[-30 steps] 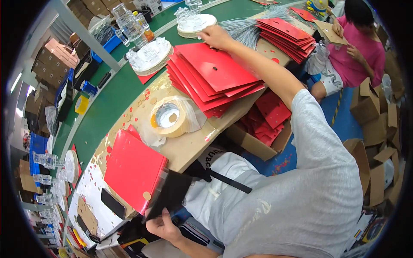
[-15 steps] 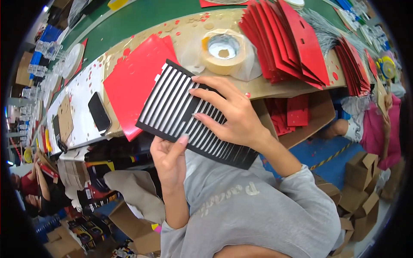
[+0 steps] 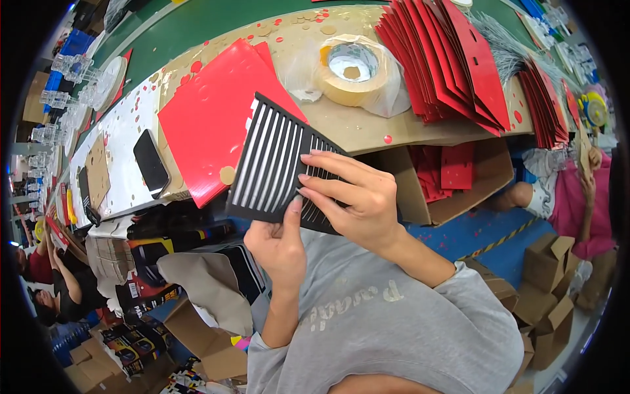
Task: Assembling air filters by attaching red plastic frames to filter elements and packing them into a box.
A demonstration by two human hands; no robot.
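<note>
Black slatted panel [image 3: 279, 161] in the hands, at the near side of the bench [image 3: 348, 131].
The left hand [image 3: 279, 253] pinches the panel's near edge, thumb on top; the right hand [image 3: 357, 197] lays fingertips on its right half, though whether it grips I cannot tell. The far corner sits before red sheets [image 3: 220, 111]; bare brown bench top opens toward a tape roll [image 3: 344, 94], bounded rightward by a red stack [image 3: 446, 65].

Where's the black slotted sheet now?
The black slotted sheet is just left of the head view's centre, held in the left hand, right hand touching it, and partly hides the flat red sheet.
</note>
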